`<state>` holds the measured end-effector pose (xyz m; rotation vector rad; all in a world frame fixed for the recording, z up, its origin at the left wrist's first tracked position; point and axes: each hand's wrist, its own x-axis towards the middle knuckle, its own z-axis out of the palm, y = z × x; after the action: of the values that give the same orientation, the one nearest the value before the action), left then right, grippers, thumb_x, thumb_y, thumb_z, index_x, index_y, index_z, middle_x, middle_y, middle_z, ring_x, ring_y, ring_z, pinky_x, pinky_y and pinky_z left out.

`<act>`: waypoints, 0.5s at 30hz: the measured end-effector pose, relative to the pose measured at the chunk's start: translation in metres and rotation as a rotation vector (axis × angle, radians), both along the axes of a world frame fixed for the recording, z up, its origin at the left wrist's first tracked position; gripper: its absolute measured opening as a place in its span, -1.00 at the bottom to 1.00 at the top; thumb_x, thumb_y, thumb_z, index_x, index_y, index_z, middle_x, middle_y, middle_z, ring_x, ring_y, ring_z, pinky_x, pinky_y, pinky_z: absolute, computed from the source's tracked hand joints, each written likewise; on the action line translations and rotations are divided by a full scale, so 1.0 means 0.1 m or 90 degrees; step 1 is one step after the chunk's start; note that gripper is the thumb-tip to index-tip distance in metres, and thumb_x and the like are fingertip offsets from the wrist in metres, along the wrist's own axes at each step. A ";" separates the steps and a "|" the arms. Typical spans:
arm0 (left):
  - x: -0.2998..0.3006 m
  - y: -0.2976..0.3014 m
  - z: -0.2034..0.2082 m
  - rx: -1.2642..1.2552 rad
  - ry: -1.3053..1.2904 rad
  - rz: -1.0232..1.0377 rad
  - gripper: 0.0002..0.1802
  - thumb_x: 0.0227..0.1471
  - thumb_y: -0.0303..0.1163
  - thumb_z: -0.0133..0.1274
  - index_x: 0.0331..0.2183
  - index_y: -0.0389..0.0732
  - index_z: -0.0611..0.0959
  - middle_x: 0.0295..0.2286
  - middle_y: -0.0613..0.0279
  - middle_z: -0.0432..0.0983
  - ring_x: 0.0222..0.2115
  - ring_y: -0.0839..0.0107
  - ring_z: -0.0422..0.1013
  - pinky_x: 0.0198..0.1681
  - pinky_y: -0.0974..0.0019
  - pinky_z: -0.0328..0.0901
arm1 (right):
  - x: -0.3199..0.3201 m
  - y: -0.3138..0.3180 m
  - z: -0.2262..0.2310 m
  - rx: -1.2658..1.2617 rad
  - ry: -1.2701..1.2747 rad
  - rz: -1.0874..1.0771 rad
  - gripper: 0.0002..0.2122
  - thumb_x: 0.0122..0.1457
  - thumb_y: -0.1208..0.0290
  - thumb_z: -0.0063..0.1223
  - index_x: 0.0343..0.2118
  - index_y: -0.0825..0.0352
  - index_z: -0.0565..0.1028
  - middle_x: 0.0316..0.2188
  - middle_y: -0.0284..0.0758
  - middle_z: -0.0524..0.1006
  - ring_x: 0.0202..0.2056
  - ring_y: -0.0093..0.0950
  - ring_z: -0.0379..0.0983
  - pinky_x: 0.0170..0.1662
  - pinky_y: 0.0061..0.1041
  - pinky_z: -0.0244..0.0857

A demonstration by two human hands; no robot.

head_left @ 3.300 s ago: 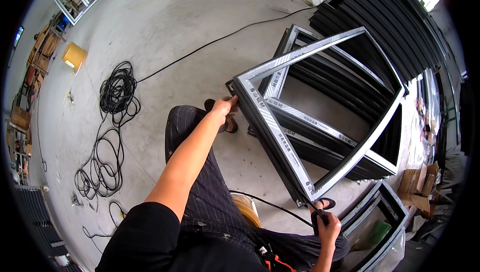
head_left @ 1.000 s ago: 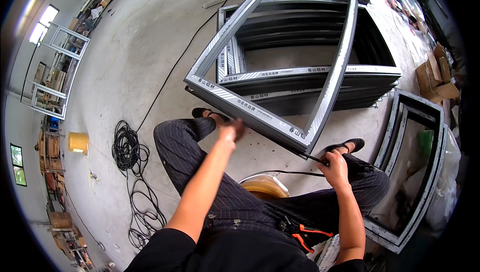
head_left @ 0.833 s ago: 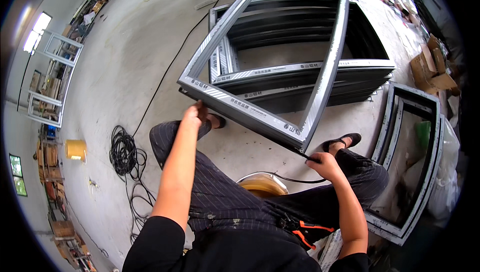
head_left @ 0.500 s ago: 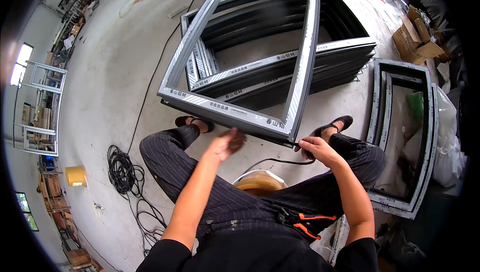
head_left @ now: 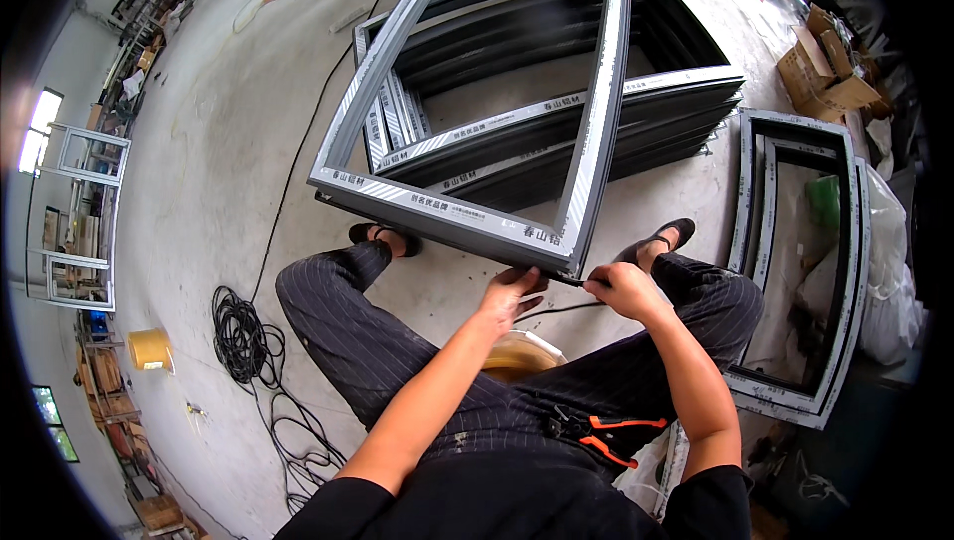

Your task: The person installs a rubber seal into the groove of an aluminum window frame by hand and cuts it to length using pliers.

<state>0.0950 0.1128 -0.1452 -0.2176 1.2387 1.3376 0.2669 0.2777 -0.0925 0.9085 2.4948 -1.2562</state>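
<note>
A dark metal window frame (head_left: 437,212) with printed film on its face leans toward me, its near corner above my knees. With its fingers curled, my left hand (head_left: 512,299) pinches a thin black rubber strip (head_left: 564,281) at the frame's lower edge, near that corner. My right hand (head_left: 628,292) is closed on the same strip just right of the corner. The strip's loose length runs below the hands, over a yellowish bucket (head_left: 532,351) between my legs. The left fingertips are partly hidden under the frame edge.
Stacked dark frames (head_left: 676,128) lie behind the leaning one. More frames (head_left: 845,341) stand at the right, near a cardboard box (head_left: 820,73). Orange-handled pliers (head_left: 616,424) rest on my lap. Coiled black cable (head_left: 243,341) and a yellow bucket (head_left: 149,349) are at the left.
My left hand has moved right to the frame's lower edge near the corner and closed on the strip. My right hand has shifted slightly, still holding the strip.
</note>
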 end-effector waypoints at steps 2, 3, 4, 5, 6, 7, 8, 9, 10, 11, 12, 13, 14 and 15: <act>0.16 0.04 -0.18 0.046 -0.021 0.071 -0.57 0.03 -0.22 0.20 -0.15 -0.29 0.51 -0.25 0.13 0.52 -0.17 0.24 0.45 -0.02 0.09 0.36 | -0.01 0.00 -0.02 0.002 0.007 -0.001 -0.75 0.12 0.21 0.07 -0.34 0.32 0.59 -0.49 -0.12 0.56 -0.37 -0.14 0.50 -0.28 -0.25 0.35; 0.23 0.05 -0.18 0.042 -0.018 0.095 -0.59 0.04 -0.22 0.19 -0.16 -0.29 0.51 -0.26 0.13 0.52 -0.18 0.24 0.45 -0.02 0.09 0.36 | -0.01 -0.01 -0.05 0.000 0.012 -0.003 -0.75 0.12 0.21 0.08 -0.34 0.32 0.59 -0.49 -0.11 0.56 -0.37 -0.13 0.49 -0.28 -0.25 0.35; 0.28 0.07 -0.17 0.038 -0.015 0.121 -0.60 0.05 -0.23 0.18 -0.17 -0.30 0.50 -0.27 0.13 0.52 -0.19 0.24 0.45 -0.03 0.09 0.36 | 0.00 -0.01 -0.08 0.006 0.011 0.001 -0.75 0.12 0.21 0.08 -0.34 0.32 0.59 -0.48 -0.11 0.56 -0.37 -0.13 0.50 -0.28 -0.25 0.35; 0.33 0.09 -0.16 0.034 -0.012 0.146 -0.62 0.06 -0.24 0.17 -0.18 -0.30 0.50 -0.28 0.13 0.52 -0.20 0.25 0.46 -0.03 0.09 0.37 | 0.03 0.00 -0.11 0.011 0.010 0.006 -0.75 0.12 0.21 0.08 -0.33 0.32 0.59 -0.48 -0.11 0.56 -0.36 -0.13 0.50 -0.27 -0.25 0.34; 0.36 0.10 -0.06 0.020 -0.022 0.152 -0.65 0.08 -0.26 0.15 -0.21 -0.32 0.51 -0.31 0.12 0.52 -0.23 0.24 0.47 -0.03 0.08 0.37 | 0.02 -0.01 -0.12 0.016 0.010 0.011 -0.75 0.12 0.21 0.08 -0.33 0.32 0.59 -0.48 -0.11 0.56 -0.36 -0.13 0.50 -0.27 -0.25 0.34; 0.36 0.11 -0.07 0.015 -0.006 0.149 -0.67 0.08 -0.28 0.15 -0.22 -0.32 0.51 -0.31 0.12 0.52 -0.24 0.25 0.47 -0.03 0.08 0.37 | 0.01 -0.01 -0.11 0.004 0.002 0.005 -0.74 0.12 0.21 0.08 -0.33 0.32 0.59 -0.47 -0.11 0.56 -0.36 -0.13 0.50 -0.27 -0.25 0.34; 0.36 0.11 -0.10 0.011 0.010 0.146 -0.69 0.09 -0.30 0.14 -0.22 -0.32 0.51 -0.31 0.12 0.52 -0.25 0.25 0.47 -0.04 0.09 0.38 | -0.01 0.00 -0.09 -0.007 -0.006 0.000 -0.74 0.12 0.21 0.09 -0.33 0.33 0.59 -0.47 -0.10 0.56 -0.35 -0.13 0.50 -0.27 -0.26 0.35; 0.35 0.12 -0.10 0.007 0.024 0.144 -0.71 0.09 -0.32 0.14 -0.22 -0.32 0.51 -0.32 0.12 0.52 -0.25 0.25 0.47 -0.04 0.10 0.38 | -0.01 0.00 -0.07 -0.019 -0.017 -0.006 -0.74 0.11 0.21 0.09 -0.33 0.33 0.59 -0.46 -0.10 0.56 -0.35 -0.13 0.50 -0.27 -0.26 0.35; 0.30 0.14 -0.11 -0.005 0.068 0.170 -0.75 0.09 -0.38 0.12 -0.22 -0.31 0.52 -0.31 0.14 0.53 -0.27 0.26 0.48 -0.08 0.13 0.41 | -0.01 0.01 -0.09 -0.033 -0.015 -0.012 -0.74 0.11 0.21 0.09 -0.33 0.33 0.59 -0.46 -0.10 0.56 -0.35 -0.13 0.50 -0.27 -0.26 0.35; 0.21 0.14 -0.12 -0.050 0.088 0.206 -0.79 0.08 -0.41 0.12 -0.23 -0.28 0.54 -0.29 0.16 0.53 -0.28 0.28 0.49 -0.15 0.16 0.44 | -0.01 0.01 -0.12 -0.048 -0.013 -0.018 -0.74 0.11 0.21 0.09 -0.33 0.34 0.59 -0.46 -0.10 0.56 -0.35 -0.13 0.50 -0.26 -0.26 0.35; 0.07 0.08 -0.19 -0.054 0.122 0.226 -0.78 0.07 -0.39 0.13 -0.24 -0.27 0.55 -0.32 0.18 0.53 -0.31 0.29 0.48 -0.18 0.18 0.44 | 0.01 0.01 -0.14 -0.063 -0.013 -0.026 -0.74 0.11 0.21 0.09 -0.33 0.34 0.58 -0.46 -0.10 0.56 -0.35 -0.13 0.50 -0.26 -0.26 0.35; -0.10 0.03 -0.25 -0.057 0.156 0.243 -0.78 0.06 -0.37 0.15 -0.26 -0.27 0.55 -0.35 0.20 0.52 -0.34 0.30 0.48 -0.21 0.20 0.45 | 0.03 0.00 -0.14 -0.054 -0.002 -0.023 -0.74 0.11 0.21 0.09 -0.33 0.34 0.58 -0.46 -0.09 0.56 -0.35 -0.12 0.50 -0.27 -0.26 0.35; -0.31 -0.01 -0.19 -0.092 0.161 0.277 -0.77 0.05 -0.32 0.17 -0.29 -0.26 0.57 -0.40 0.24 0.51 -0.37 0.36 0.45 -0.24 0.23 0.45 | 0.04 -0.01 -0.15 -0.045 0.010 -0.022 -0.74 0.11 0.21 0.09 -0.33 0.34 0.58 -0.46 -0.09 0.56 -0.35 -0.12 0.50 -0.27 -0.26 0.35; -0.56 -0.09 -0.12 -0.128 0.169 0.310 -0.75 0.04 -0.28 0.19 -0.32 -0.25 0.58 -0.45 0.28 0.49 -0.40 0.41 0.43 -0.27 0.27 0.44 | 0.06 -0.02 -0.16 -0.037 0.023 -0.023 -0.74 0.11 0.21 0.09 -0.33 0.34 0.58 -0.45 -0.09 0.56 -0.35 -0.12 0.50 -0.27 -0.25 0.35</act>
<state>0.0391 0.1040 -0.1569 -0.5232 1.6140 1.6947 0.2725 0.2754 -0.1081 0.9282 2.4657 -1.3607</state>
